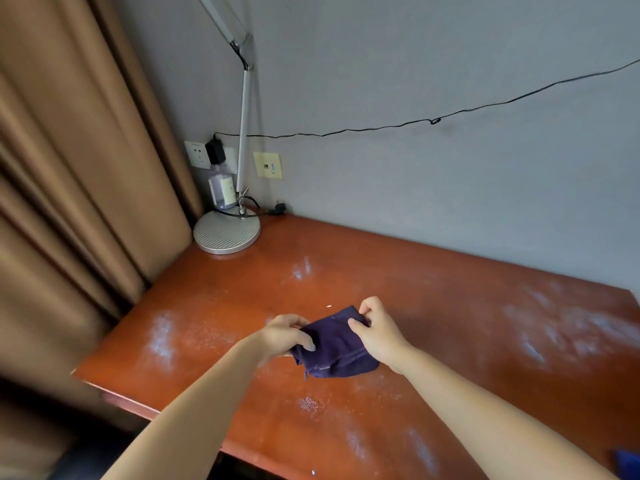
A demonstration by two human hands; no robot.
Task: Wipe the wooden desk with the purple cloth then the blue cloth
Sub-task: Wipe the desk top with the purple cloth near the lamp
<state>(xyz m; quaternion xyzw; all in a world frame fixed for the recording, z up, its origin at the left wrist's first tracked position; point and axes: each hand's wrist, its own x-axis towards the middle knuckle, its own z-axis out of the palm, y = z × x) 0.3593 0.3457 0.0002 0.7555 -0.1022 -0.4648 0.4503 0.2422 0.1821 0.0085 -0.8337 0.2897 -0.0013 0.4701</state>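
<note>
Both hands [287, 336] [375, 336] grip purple cloth [334, 344] abv desk [450, 306]

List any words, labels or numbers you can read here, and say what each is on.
No text can be read.
Bottle behind the lamp base: pale label, print too blurred.
White wall socket: faint marks, too small to read.
Yellowish wall plate: no lettering visible.
Purple cloth: no tag showing.
</note>
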